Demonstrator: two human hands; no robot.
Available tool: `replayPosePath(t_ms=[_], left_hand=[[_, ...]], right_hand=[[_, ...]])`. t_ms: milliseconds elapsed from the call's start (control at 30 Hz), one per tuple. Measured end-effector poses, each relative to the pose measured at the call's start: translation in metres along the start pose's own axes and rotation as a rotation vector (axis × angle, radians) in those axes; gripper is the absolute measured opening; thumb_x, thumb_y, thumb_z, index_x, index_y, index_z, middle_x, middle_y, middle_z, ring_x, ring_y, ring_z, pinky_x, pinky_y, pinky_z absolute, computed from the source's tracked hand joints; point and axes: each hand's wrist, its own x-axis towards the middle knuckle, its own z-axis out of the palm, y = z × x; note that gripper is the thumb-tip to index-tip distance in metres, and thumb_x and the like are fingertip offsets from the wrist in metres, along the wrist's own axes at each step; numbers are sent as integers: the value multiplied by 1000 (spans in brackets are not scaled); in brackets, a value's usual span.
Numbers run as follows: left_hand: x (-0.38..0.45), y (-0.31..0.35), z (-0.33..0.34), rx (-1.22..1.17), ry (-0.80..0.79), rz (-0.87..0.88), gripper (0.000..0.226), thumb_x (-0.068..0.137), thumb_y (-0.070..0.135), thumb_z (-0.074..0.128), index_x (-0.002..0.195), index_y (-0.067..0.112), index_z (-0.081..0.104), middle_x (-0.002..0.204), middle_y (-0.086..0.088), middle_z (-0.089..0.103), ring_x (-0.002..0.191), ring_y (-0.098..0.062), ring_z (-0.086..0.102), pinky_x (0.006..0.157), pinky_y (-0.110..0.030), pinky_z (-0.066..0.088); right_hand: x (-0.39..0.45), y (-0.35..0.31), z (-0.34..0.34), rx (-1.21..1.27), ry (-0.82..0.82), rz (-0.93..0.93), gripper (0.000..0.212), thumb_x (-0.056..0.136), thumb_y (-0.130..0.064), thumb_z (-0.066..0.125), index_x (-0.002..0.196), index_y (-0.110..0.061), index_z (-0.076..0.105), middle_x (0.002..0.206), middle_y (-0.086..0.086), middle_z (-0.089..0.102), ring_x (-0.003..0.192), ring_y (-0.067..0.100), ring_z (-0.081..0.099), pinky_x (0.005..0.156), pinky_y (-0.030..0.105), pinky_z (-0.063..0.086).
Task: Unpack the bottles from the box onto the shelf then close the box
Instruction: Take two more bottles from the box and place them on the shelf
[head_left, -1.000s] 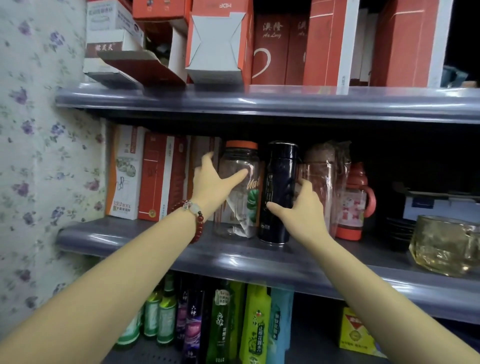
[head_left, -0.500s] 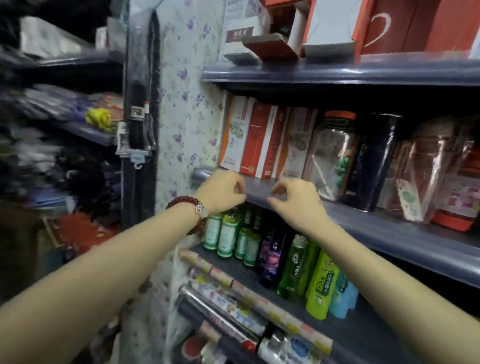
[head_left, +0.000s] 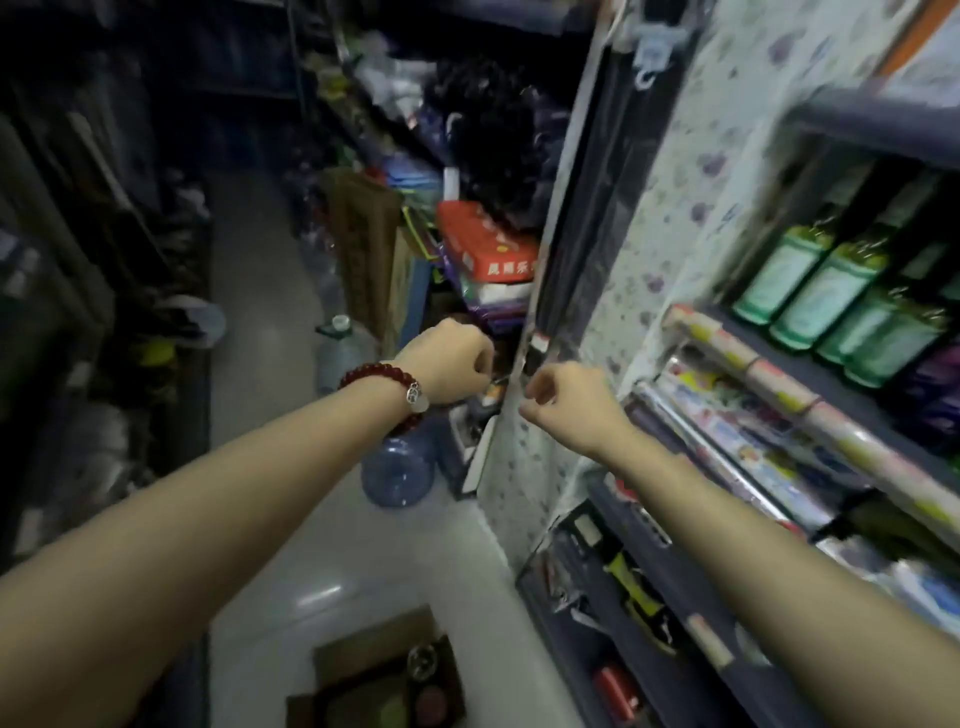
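An open brown cardboard box (head_left: 374, 642) stands on the pale floor at the bottom of the view, with round bottle tops (head_left: 423, 662) showing inside it. My left hand (head_left: 449, 366), with a red bead bracelet at the wrist, hangs in mid air above the aisle, fingers curled and empty. My right hand (head_left: 566, 400) is loosely curled beside it, close to the shelf unit's flowered side panel (head_left: 670, 244), and holds nothing. The shelf (head_left: 810, 343) with green bottles (head_left: 831, 291) is at the right. The view is blurred.
A narrow aisle runs ahead between dark stocked shelves. Blue water jugs (head_left: 397, 467) stand on the floor beside the shelf end. A red and white package (head_left: 488, 244) lies on a stack behind them. Rolled wrapping paper (head_left: 779, 384) fills a lower shelf.
The view has swung left and down from the shelf to the aisle floor. Both hands have left the bottles on the shelf, drawn back empty and curled. The box has come into view.
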Motion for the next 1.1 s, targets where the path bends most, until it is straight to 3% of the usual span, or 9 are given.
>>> replayPosePath(t_ms=[200, 300, 433, 533, 667, 800, 900, 1000, 1100], left_hand=[[-46, -97, 133, -89, -196, -281, 19, 83, 12, 55, 67, 7, 62, 78, -15, 67, 81, -35, 65, 74, -40, 56], [-68, -125, 204, -169, -250, -383, 17, 85, 10, 55, 91, 2, 70, 97, -15, 71, 92, -31, 64, 76, -31, 49], [-100, -154, 298, -245, -327, -508, 13, 85, 18, 57, 93, 15, 67, 101, -7, 69, 91, -23, 63, 78, -32, 51], [-123, -172, 360, -284, -355, -550, 16, 83, 20, 57, 93, 14, 69, 100, -6, 68, 94, -23, 63, 79, -31, 51], [-155, -200, 444, -329, -396, -598, 15, 84, 15, 56, 90, 11, 69, 89, -4, 66, 84, -21, 62, 70, -28, 47], [-189, -235, 523, -406, -377, -679, 18, 87, 18, 56, 98, 10, 68, 94, -5, 68, 89, -19, 63, 71, -24, 44], [-213, -261, 573, -471, -341, -757, 11, 87, 17, 56, 91, 14, 66, 95, -3, 67, 89, -16, 62, 71, -22, 43], [-237, -284, 619, -468, -339, -812, 9, 87, 18, 57, 90, 18, 66, 97, 0, 66, 87, -13, 58, 70, -21, 39], [-256, -298, 660, -475, -329, -844, 14, 86, 21, 59, 97, 17, 67, 103, -4, 66, 91, -15, 59, 71, -21, 39]], right_hand=[[9, 13, 159, 45, -287, 27, 16, 78, -19, 68, 90, -9, 70, 95, 16, 71, 96, 33, 64, 82, 37, 52], [7, 33, 231, 34, -395, 30, 21, 78, -23, 69, 96, -11, 71, 100, 14, 71, 100, 31, 63, 84, 31, 48], [-5, 65, 317, 55, -535, 51, 21, 77, -25, 68, 96, -16, 68, 100, 10, 68, 93, 26, 63, 75, 27, 46], [-21, 91, 375, 87, -554, 67, 16, 79, -21, 65, 93, -13, 68, 95, 8, 67, 83, 22, 61, 70, 25, 45], [-52, 124, 455, 150, -582, 72, 21, 80, -21, 65, 94, -6, 67, 93, 9, 69, 88, 26, 63, 77, 35, 52], [-78, 148, 535, 283, -564, 147, 20, 82, -22, 67, 99, -10, 67, 98, 4, 69, 91, 19, 62, 73, 22, 41], [-98, 163, 591, 385, -591, 168, 26, 83, -19, 68, 108, -12, 66, 97, -2, 63, 90, 13, 59, 74, 15, 44], [-114, 179, 646, 407, -623, 151, 29, 83, -18, 68, 111, -14, 64, 102, -2, 63, 96, 16, 61, 87, 32, 53], [-127, 189, 694, 374, -631, 91, 34, 83, -18, 68, 116, -15, 61, 116, 1, 61, 106, 15, 56, 89, 28, 49]])
